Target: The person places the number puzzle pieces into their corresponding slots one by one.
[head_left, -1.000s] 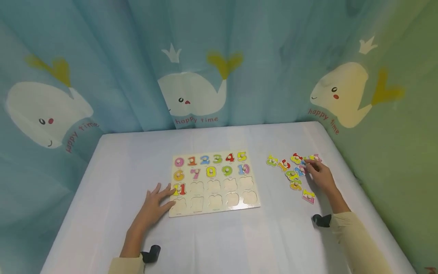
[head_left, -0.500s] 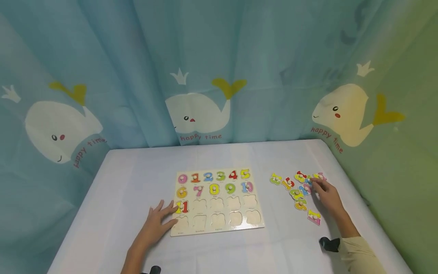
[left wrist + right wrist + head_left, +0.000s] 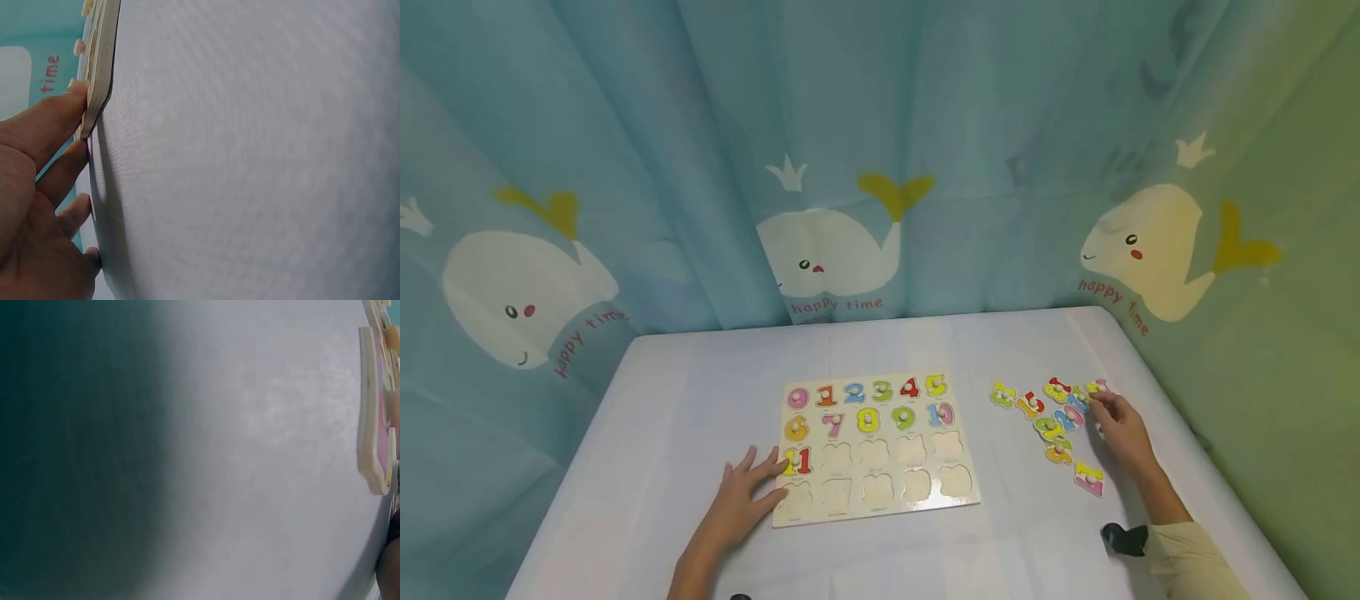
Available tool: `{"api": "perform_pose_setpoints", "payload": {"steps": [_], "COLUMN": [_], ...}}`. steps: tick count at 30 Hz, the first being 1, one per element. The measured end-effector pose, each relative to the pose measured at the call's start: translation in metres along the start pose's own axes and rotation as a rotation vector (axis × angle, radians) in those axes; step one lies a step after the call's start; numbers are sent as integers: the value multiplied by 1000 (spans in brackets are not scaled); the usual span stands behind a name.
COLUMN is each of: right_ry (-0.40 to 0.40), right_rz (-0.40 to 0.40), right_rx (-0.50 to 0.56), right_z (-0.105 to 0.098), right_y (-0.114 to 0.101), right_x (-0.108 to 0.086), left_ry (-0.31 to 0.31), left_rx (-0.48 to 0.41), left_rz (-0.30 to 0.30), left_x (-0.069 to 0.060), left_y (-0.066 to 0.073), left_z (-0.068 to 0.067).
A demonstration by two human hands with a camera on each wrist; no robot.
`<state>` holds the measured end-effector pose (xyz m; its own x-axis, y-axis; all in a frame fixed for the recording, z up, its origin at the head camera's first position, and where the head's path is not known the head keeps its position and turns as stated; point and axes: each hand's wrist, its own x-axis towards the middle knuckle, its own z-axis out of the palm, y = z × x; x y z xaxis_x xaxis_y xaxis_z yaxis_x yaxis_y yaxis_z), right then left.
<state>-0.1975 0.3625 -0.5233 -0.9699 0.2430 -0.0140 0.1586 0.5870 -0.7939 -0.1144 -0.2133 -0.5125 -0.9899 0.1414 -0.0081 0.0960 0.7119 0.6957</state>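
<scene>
Your left hand [image 3: 736,493] is spread, thumb and index finger touching the left side of the number board [image 3: 850,514], which lies flat on the white table [image 3: 700,400] with pieces 0 to 11 [image 3: 868,420] in their slots. Over on the right, your right hand [image 3: 1126,429] has bent fingers at a blue-and-green piece [image 3: 1078,397] among the loose number pieces [image 3: 1049,428]; whether they pinch it, I can't tell.

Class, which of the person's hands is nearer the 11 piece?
Left: the left hand is just left of the 11 piece, at the board; the right hand is far to its right, by the loose pieces.
</scene>
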Motion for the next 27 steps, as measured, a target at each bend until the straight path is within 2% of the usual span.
{"api": "perform_pose_setpoints", "payload": {"steps": [5,10,14,17,20,24,27], "right_ry": [-2,-8,-10,-27,-42,4,59], "right_rz": [26,54,49,17,-49,-121,-108], "right_rx": [-9,-19,-52,-80,-117,-165,-179], "right_z": [0,1,-2,-3,1,10,13], "right_y": [12,20,15,3,-6,-12,-13], "right_x": [-12,-20,-15,-1,8,9,9], "left_ry": [-57,-81,-87,-81,-74,-61,-56], "left_rx": [-4,2,11,27,44,56,55], "left_rz": [-47,-63,-80,-92,-108,-106,-84], "left_x": [-5,-10,-9,-7,-5,-3,-1], "left_y": [1,4,5,4,4,3,3], "left_z": [3,5,5,3,-1,-2,-2]}}
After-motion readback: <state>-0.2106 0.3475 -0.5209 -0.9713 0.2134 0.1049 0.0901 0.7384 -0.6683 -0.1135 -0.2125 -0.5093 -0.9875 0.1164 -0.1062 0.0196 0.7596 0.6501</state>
